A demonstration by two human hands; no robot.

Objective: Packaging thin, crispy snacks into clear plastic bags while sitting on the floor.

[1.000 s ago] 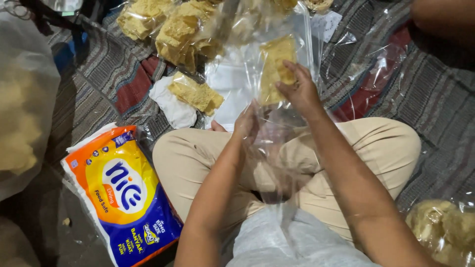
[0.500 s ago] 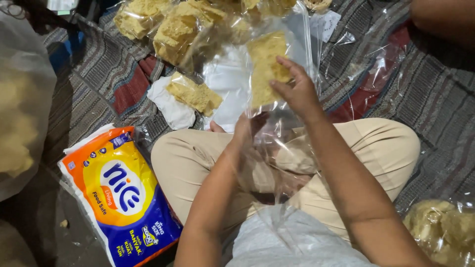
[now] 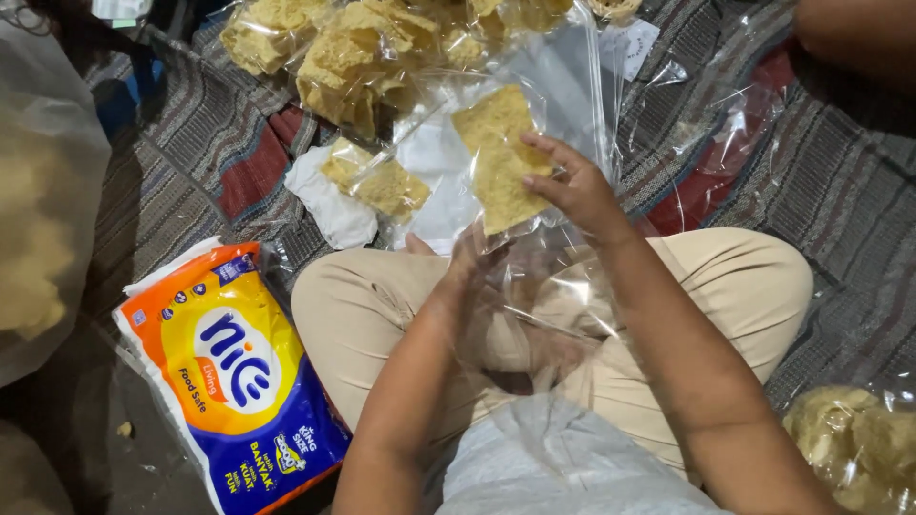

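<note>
I sit cross-legged on a striped mat. My right hand (image 3: 572,191) pinches a flat yellow cracker (image 3: 496,157) inside the top of a clear plastic bag (image 3: 534,286) held over my lap. My left hand (image 3: 472,257) grips the lower part of that bag from the left; the film partly veils it. Just left of the bag, a small packed bag of crackers (image 3: 377,181) lies on a white cloth (image 3: 329,205).
Several filled clear bags of crackers (image 3: 353,57) lie at the top. A blue, orange and yellow printed packet (image 3: 239,372) lies at left, beside a big sack of crackers (image 3: 38,210). More crackers in plastic (image 3: 854,443) sit bottom right. Another person's limb (image 3: 854,33) shows top right.
My right hand has tilted and turned the cracker inside the bag and moved it slightly down. My left hand has stayed on the bag.
</note>
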